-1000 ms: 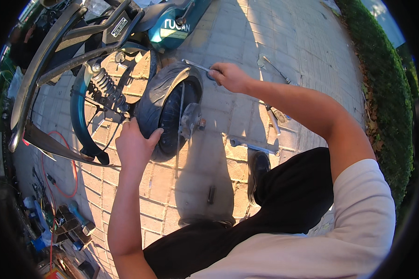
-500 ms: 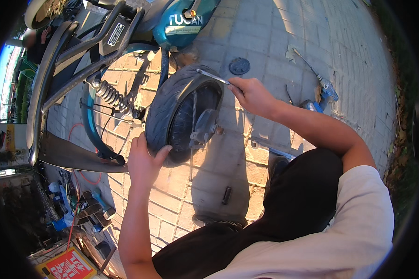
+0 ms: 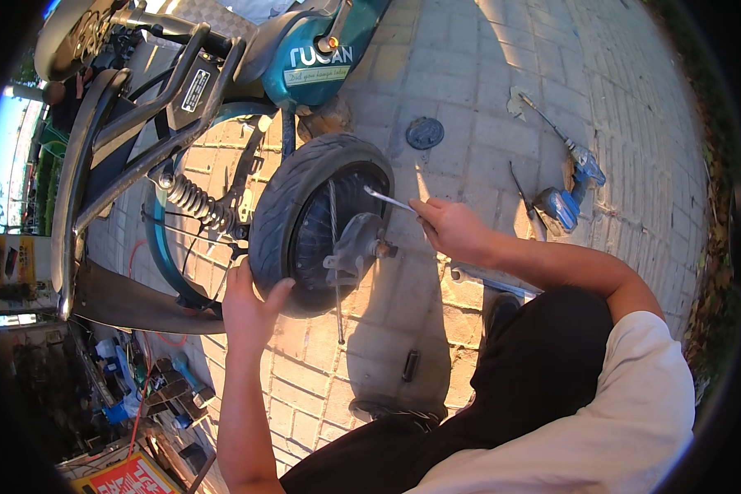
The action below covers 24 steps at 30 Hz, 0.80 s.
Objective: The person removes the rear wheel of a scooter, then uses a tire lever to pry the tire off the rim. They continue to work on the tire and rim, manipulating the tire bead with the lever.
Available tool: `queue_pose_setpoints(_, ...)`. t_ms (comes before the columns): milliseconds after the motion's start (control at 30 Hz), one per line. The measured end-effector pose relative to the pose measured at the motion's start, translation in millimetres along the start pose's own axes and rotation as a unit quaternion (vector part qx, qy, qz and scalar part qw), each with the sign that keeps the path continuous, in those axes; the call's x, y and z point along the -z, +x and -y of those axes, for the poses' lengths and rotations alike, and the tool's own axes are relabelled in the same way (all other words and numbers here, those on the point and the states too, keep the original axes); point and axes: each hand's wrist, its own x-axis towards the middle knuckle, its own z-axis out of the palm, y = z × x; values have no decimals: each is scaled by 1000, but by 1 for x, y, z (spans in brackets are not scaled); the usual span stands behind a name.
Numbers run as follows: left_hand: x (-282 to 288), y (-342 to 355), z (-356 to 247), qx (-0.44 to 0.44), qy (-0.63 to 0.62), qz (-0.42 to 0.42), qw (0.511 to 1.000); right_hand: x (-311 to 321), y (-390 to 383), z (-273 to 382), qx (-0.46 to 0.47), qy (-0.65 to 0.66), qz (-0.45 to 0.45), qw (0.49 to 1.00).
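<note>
A black-tyred scooter wheel (image 3: 321, 169) with a dark hub motor (image 3: 361, 243) stands on the paving before me. My left hand (image 3: 253, 305) grips the tyre's lower left side, its thumb on the near sidewall; the fingertips are partly hidden. My right hand (image 3: 457, 230) is closed around a slim silver tyre lever (image 3: 391, 199), whose tip points into the wheel near the upper right rim. Whether the tip touches the rim cannot be told. A long metal rod (image 3: 334, 218) lies upright across the wheel face, its lower end sticking out below the tyre.
The teal scooter (image 3: 309, 62) with its spring shock absorber (image 3: 198, 202) lies left of the wheel. At right are a blue cordless tool (image 3: 584, 160) and its battery-like block (image 3: 558, 207). A wrench (image 3: 494, 281) lies by my foot; tools (image 3: 173, 379) clutter the lower left.
The tyre lever has come off the tyre's top edge, and its tip now points inside the rim. The raised near tyre edge has settled back. My left hand stays on the tyre.
</note>
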Motion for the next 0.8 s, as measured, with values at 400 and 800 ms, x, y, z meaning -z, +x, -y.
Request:
queue_pose_setpoints(400,2,-7,2,-3,6,22,1000,-11,36,-4,26,80,-98,992)
queue_pose_setpoints(800,1,-11,-9,4,24,35,999,-5,47,-2,-303,576,79,755)
